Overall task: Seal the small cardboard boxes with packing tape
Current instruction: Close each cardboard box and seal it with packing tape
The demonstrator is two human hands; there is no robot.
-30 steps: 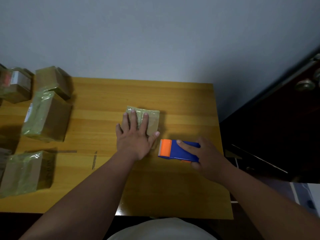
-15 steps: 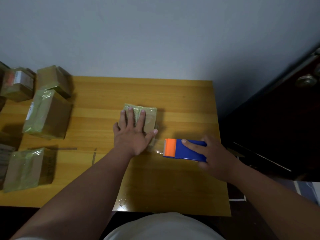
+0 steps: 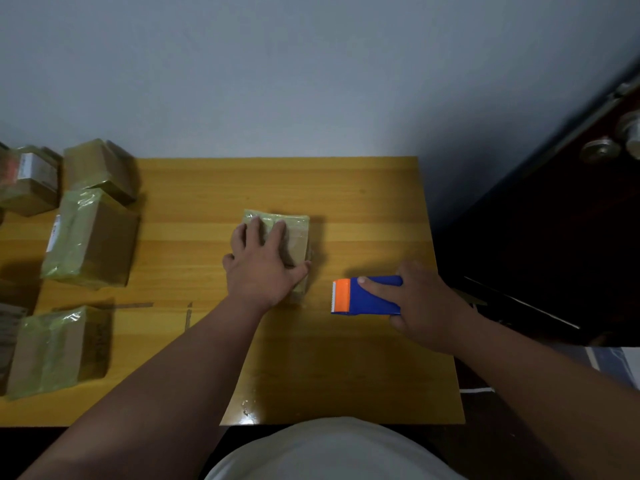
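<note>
Step in hand looks like finishing a tape strip on one small box (image 3: pixel 289 242), which sits mid-tabletop (image 3: pixel 363 202), already glossy with tape on top. Left hand (image 3: pixel 263 268) lies flat on the box, fingers spread straight, pressing it down, thumb along its near right edge. Right hand (image 3: pixel 426 306) has its grip curled round the blue tape dispenser (image 3: pixel 367 296), index finger stretched along the top, orange toothed end facing left toward the box. Dispenser is near the box, not touching; can't tell if a strip of tape runs between them, too clear to see.

Next move, as a guess: smooth the tape end down, then turn the box for another side or push it aside and take a fresh one.

Around: four taped boxes (image 3: pixel 90 237) bunched on the tabletop's left side, well apart from the work. Tape scraps (image 3: pixel 138 305) stuck on the wood near them. Dark door (image 3: pixel 571 220) with a metal knob on the right. Nothing stands between dispenser and box.
</note>
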